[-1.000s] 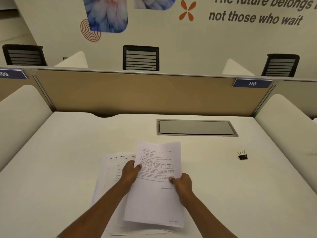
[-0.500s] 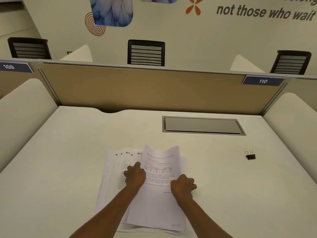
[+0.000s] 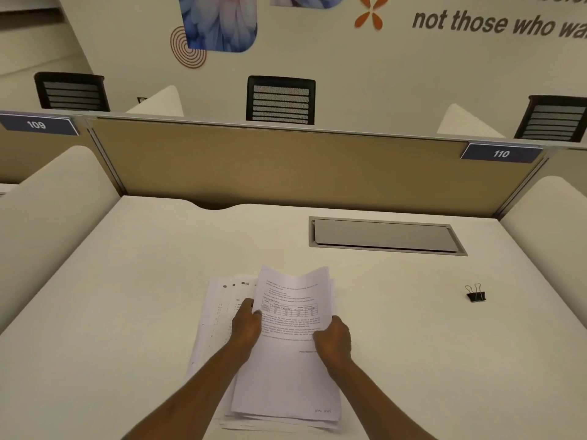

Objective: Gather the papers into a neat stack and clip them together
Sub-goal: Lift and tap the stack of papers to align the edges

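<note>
- Nearest the viewer, the papers (image 3: pixel 286 382) are lying on a white desk (image 3: pixel 111 328), their edges fanning unevenly, with several sheets sticking out to the left.
- The left hand (image 3: pixel 246 325) is curling around the top sheets' left edge, and the right hand (image 3: pixel 333 341) is gripping the right edge.
- Squaring seems to be underway, not finished.
- Farther right, well apart, a black binder clip (image 3: pixel 475 293) is sitting untouched, so clipping is waiting to be done.
- Beyond, a cable hatch (image 3: pixel 384 236) and a tan partition (image 3: pixel 286 166) are closing off the desk.
</note>
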### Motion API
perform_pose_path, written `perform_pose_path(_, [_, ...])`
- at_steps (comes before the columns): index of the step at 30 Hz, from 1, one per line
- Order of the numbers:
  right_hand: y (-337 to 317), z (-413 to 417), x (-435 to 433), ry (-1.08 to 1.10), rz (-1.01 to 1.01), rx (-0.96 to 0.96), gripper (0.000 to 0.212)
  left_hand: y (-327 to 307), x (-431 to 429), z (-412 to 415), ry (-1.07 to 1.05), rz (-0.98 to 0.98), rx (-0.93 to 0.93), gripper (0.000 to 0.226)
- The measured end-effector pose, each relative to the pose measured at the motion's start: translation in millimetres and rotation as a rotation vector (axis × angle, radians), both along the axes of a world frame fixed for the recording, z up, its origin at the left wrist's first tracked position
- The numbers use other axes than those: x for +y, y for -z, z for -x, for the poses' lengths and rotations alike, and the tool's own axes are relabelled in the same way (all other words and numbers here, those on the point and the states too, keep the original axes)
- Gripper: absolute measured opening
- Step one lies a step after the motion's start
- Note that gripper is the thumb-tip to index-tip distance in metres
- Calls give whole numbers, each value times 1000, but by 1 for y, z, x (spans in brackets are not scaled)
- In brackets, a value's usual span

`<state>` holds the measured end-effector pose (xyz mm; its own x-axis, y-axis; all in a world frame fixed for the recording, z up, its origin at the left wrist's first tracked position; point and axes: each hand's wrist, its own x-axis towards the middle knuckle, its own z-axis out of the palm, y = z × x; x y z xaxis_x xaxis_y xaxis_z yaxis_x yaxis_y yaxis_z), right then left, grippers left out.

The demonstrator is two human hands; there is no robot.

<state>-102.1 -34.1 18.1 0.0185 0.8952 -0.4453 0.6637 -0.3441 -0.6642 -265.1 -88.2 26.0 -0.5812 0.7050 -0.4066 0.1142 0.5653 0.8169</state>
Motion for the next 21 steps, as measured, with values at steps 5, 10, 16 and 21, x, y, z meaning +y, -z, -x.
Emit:
perform_pose_path(5, [-12, 8, -6, -70, -29, -55, 36, 4, 4, 3, 5, 217, 216, 39])
perform_pose_path(10, [-15, 12, -9, -133, 13, -147, 43, 4, 7, -1, 16, 383, 292, 39])
perform_pose_path(16, [-13, 14, -7, -130, 23, -132, 48, 3, 7, 7, -20, 465, 372, 39])
perform_pose_path(21, [-17, 16, -8, -111, 50, -126, 55, 9, 7, 17, -24, 412, 344, 32])
